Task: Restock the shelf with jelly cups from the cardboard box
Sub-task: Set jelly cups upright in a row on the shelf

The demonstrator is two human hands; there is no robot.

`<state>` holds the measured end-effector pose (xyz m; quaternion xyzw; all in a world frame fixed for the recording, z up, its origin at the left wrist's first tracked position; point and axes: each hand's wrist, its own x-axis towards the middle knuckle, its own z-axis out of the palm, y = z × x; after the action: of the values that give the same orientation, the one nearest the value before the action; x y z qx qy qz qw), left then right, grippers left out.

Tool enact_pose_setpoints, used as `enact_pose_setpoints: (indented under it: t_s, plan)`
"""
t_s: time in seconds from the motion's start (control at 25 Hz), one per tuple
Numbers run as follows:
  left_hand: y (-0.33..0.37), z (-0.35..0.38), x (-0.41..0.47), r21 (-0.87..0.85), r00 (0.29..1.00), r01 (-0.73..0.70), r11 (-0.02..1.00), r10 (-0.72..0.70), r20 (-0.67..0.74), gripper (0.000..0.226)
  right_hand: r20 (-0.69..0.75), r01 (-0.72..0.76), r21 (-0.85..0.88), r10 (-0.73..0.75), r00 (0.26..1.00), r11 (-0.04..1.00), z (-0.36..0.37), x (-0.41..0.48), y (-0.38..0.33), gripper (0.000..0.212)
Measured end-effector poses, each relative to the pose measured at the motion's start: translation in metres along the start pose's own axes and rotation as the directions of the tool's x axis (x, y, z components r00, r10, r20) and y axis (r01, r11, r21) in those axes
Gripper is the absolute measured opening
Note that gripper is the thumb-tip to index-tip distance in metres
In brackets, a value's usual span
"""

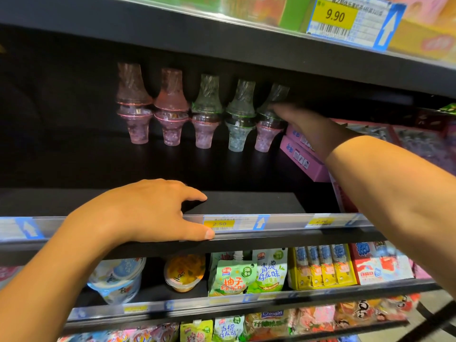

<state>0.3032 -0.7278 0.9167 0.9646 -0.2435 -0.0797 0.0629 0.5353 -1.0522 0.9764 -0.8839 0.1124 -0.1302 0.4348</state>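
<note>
Dark shelf [246, 201], five stacks of pink and green jelly cups [170, 107]; left hand [148, 211] relaxed on its edge, right hand [303, 127] at the end stack, grip unclear

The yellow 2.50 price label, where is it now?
In the head view, the yellow 2.50 price label sits on the clear front rail of the dark middle shelf, just right of the thumb of the left hand.
</note>
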Motion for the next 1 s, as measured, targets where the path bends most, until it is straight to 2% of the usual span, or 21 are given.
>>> enact_pose_setpoints:
  t_s: [0.16,0.28,0.84,1.0]
  plan:
    - [0.001,0.001,0.0,-0.003,1.0,0.004,1.0,-0.004,0.003,0.084,-0.07,0.015,0.033,-0.013,0.997,0.999,0.0,0.0,0.007,0.053]
    - [0.001,0.0,0.0,-0.004,1.0,0.011,1.0,-0.011,0.002,0.085,-0.169,0.08,0.035,-0.073,0.983,0.996,-0.001,-0.005,0.009,0.069]
    - [0.0,0.0,0.001,-0.001,1.0,0.011,1.0,-0.011,0.021,0.084,-0.096,0.041,-0.031,-0.044,0.994,0.999,0.004,-0.009,0.01,0.07]
    - [-0.003,0.001,0.004,0.002,1.0,-0.01,1.0,0.01,0.009,0.084,-0.112,0.041,-0.113,-0.054,0.992,0.993,0.0,-0.024,0.008,0.07]
